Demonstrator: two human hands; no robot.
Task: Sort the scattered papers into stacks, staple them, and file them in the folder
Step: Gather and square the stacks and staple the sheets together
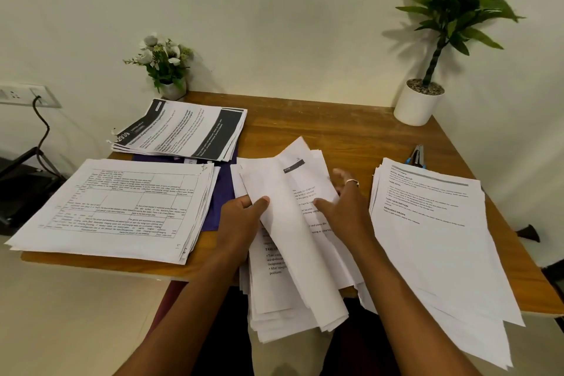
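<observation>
**Q:** Which papers occupy the wooden table (335, 125)?

**A:** Four stacks. The table-printed stack (116, 207) lies at left and the dark-banded stack (183, 131) behind it, both overlapping a purple folder (224, 192). The text stack (433, 223) lies at right, with a stapler (416, 156) just beyond its far edge. The central stack (268, 299) overhangs the near edge.

**Q:** How are the hands disposed?

**A:** The left hand (244, 217) pinches a curled sheet (305, 268) raised off the central stack, thumb on top. The right hand (345, 204), fingers spread and somewhat blurred, rests flat on the pages beneath, holding nothing.
</observation>
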